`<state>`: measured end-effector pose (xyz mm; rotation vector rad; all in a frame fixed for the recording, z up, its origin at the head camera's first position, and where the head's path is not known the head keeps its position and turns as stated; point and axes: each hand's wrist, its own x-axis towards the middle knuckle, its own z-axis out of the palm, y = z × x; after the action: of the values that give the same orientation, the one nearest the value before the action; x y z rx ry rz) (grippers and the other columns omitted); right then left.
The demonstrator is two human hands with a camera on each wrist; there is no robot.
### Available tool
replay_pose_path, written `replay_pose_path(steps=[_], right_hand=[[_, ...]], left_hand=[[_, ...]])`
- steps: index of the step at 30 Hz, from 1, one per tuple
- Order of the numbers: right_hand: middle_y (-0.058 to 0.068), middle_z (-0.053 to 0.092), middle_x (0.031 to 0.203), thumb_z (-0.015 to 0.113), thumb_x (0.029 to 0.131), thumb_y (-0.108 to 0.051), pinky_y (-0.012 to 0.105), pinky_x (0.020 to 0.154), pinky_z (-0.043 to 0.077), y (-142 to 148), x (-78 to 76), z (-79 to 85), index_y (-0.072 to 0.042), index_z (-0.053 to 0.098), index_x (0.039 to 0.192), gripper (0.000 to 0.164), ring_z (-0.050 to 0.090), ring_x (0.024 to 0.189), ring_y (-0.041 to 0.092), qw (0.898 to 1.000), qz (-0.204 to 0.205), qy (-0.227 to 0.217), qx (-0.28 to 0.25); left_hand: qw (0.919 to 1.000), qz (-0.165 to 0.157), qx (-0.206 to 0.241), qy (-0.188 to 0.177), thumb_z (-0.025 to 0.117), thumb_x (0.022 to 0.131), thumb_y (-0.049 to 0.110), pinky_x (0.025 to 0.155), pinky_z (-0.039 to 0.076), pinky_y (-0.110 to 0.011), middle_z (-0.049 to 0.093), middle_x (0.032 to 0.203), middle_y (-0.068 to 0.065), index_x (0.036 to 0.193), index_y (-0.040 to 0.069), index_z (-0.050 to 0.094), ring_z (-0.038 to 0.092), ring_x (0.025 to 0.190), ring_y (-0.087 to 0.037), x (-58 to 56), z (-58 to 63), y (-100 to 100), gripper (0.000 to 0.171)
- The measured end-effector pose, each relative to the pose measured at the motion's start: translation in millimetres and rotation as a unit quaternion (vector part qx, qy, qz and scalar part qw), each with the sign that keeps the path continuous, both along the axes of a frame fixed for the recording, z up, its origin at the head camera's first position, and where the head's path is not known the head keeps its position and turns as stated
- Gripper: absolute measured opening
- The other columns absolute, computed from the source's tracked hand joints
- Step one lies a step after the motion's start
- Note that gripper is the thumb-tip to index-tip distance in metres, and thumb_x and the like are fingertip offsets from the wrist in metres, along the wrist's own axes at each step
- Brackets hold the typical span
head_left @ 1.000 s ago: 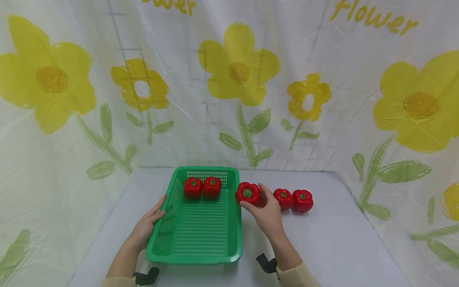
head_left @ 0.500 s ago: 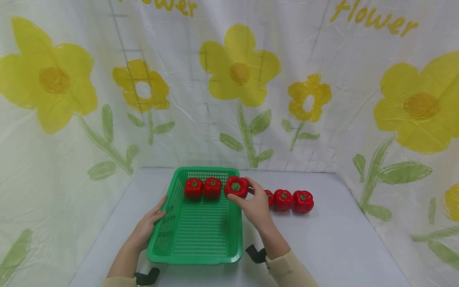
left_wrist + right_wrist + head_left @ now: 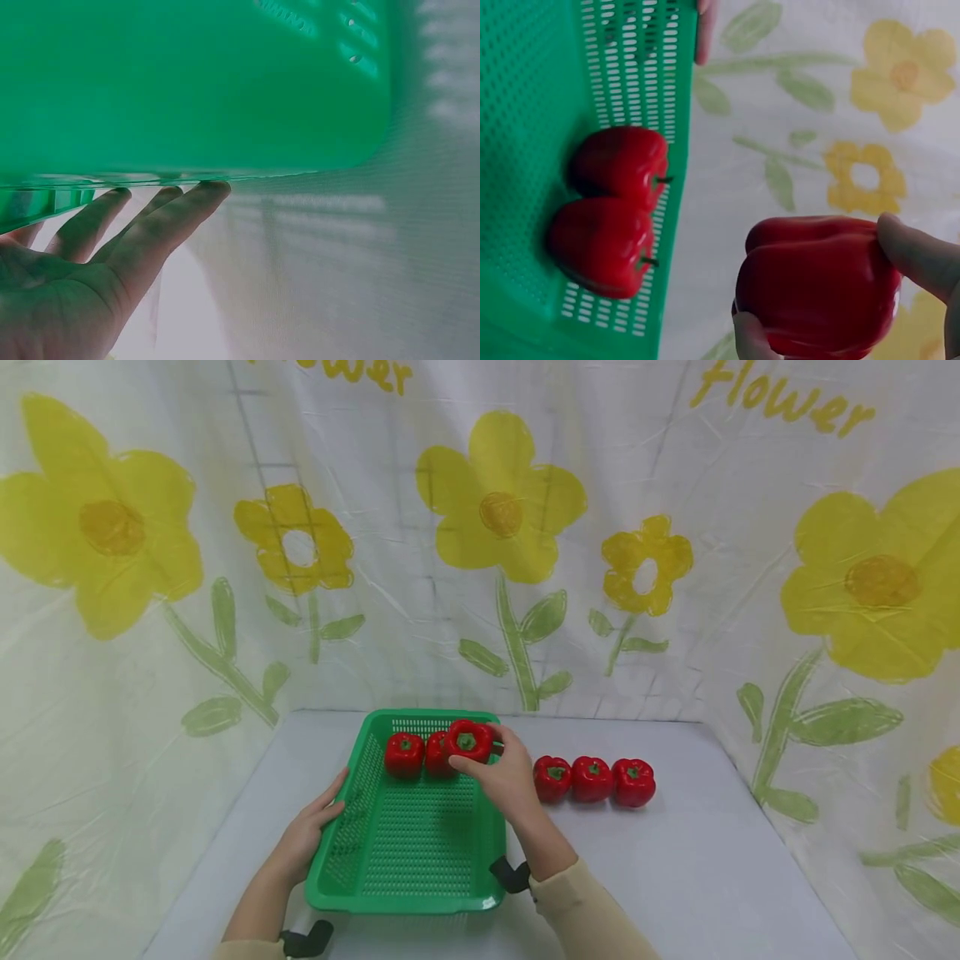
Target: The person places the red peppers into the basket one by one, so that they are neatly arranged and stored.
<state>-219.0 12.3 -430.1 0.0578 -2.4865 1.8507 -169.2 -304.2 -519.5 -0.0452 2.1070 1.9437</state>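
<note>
Moved: your right hand (image 3: 504,768) has shifted left since the earlier frame, taking the held pepper (image 3: 468,743) from the basket's right rim to farther inside; the nearest bench pepper now shows whole or nearly so beside your wrist.
Right fingers: parted to the pepper's width, gripping it from opposite sides; the right wrist view has one digit (image 3: 919,255) at one end, another at the near edge.
Held pepper: red, glossy, green stem end facing you, up over the far right part of the green basket (image 3: 416,843); overlaps the second basket pepper from your head view, can't tell if they touch.
Left fingers: your left hand (image 3: 303,835) is at the basket's left side, fingers extended, tips touching near the rim; carries nothing else.
Basket: rectangular, perforated, long side running away from you, on the bench (image 3: 697,868).
Basket peppers: two red ones side by side at the far end, left one (image 3: 404,756) in full view, second one (image 3: 434,757) part covered by the held one.
Bench row: three more red, right of the basket, side by side, stems up: near one (image 3: 552,779), middle one (image 3: 592,779), end one (image 3: 633,782).
Backdrop: pale cloth (image 3: 405,643), yellow flowers, "flower" lettering.
Sleeves: beige, black wrist mount (image 3: 512,875) by each.
</note>
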Motion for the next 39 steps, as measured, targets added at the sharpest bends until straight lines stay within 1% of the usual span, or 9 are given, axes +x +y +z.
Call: replay_pose_path(steps=[4,8,14,18,23,26,30,34,39], right_hand=[[0.007,0.057,0.138,0.088,0.077,-0.039,0.047,0.093,0.056,-9,-3.1,1.5,-0.012,0.050,0.145,0.082,0.054,0.123,0.027,1.000,0.011,-0.013,0.009],[0.007,0.056,0.138,0.089,0.078,-0.036,0.045,0.094,0.056,-19,-6.2,1.6,-0.013,0.049,0.143,0.080,0.054,0.122,0.026,0.999,0.027,-0.025,0.009],[0.010,0.055,0.138,0.089,0.077,-0.033,0.047,0.097,0.055,-29,-10.5,-4.4,-0.010,0.047,0.143,0.082,0.054,0.124,0.027,0.999,0.040,-0.029,0.004],[0.011,0.057,0.135,0.089,0.077,-0.033,0.046,0.097,0.055,-36,-11.0,-8.1,-0.007,0.046,0.143,0.083,0.055,0.121,0.027,0.999,0.045,-0.022,0.018],[0.009,0.060,0.130,0.089,0.077,-0.033,0.040,0.092,0.058,-47,-12.4,-10.4,-0.008,0.048,0.141,0.080,0.058,0.117,0.024,0.998,0.050,-0.017,0.032],[0.008,0.061,0.129,0.090,0.076,-0.031,0.039,0.089,0.058,-54,-15.1,-12.7,-0.009,0.049,0.139,0.078,0.058,0.116,0.024,0.998,0.060,-0.020,0.029],[0.008,0.061,0.129,0.090,0.076,-0.029,0.038,0.087,0.059,-63,-19.7,-18.0,-0.009,0.051,0.137,0.075,0.059,0.115,0.024,0.997,0.073,-0.031,0.019],[0.008,0.062,0.126,0.091,0.075,-0.028,0.036,0.082,0.059,-70,-21.5,-22.4,-0.008,0.052,0.135,0.074,0.060,0.111,0.023,0.996,0.081,-0.039,0.019],[0.006,0.064,0.123,0.091,0.075,-0.031,0.037,0.079,0.060,-78,-20.6,-24.1,-0.010,0.053,0.135,0.074,0.060,0.108,0.023,0.995,0.083,-0.050,0.033]], left_hand=[[1.0000,-0.001,-0.001,0.000,0.028,0.112,0.034,0.117,0.033,-0.049,-0.004,0.171,0.001,0.161,0.042,0.010,-0.002,0.156,-0.035,0.0,0.4,0,0.053],[1.0000,0.001,0.001,-0.003,0.028,0.112,0.034,0.115,0.036,-0.051,-0.005,0.171,0.000,0.161,0.042,0.010,-0.001,0.156,-0.037,0.7,1.0,0,0.053],[1.0000,0.005,-0.002,-0.005,0.028,0.112,0.034,0.114,0.039,-0.050,-0.004,0.171,0.000,0.161,0.042,0.011,0.000,0.156,-0.038,1.1,1.5,0,0.053],[1.0000,0.006,-0.003,-0.004,0.029,0.112,0.034,0.112,0.041,-0.049,-0.004,0.171,0.000,0.162,0.041,0.011,0.002,0.156,-0.039,0.6,1.2,0,0.053],[1.0000,0.003,0.004,-0.001,0.028,0.112,0.034,0.114,0.039,-0.053,-0.004,0.171,0.000,0.162,0.040,0.010,0.002,0.156,-0.039,-0.4,0.1,-1,0.054],[1.0000,0.000,0.008,0.002,0.028,0.112,0.034,0.115,0.037,-0.054,-0.004,0.171,0.000,0.162,0.040,0.009,0.001,0.156,-0.039,-0.7,-0.7,-1,0.054],[1.0000,0.001,0.008,0.002,0.029,0.112,0.034,0.115,0.037,-0.053,-0.004,0.171,0.000,0.162,0.039,0.010,0.001,0.156,-0.038,-0.6,-1.1,0,0.054],[1.0000,0.001,0.009,-0.001,0.029,0.112,0.033,0.115,0.038,-0.052,-0.004,0.171,0.000,0.162,0.039,0.009,0.001,0.156,-0.038,-0.5,-1.1,0,0.054],[0.9999,0.000,0.011,-0.003,0.030,0.112,0.033,0.111,0.043,-0.048,-0.004,0.171,-0.001,0.162,0.039,0.010,0.005,0.155,-0.038,-0.8,-0.2,0,0.054]])
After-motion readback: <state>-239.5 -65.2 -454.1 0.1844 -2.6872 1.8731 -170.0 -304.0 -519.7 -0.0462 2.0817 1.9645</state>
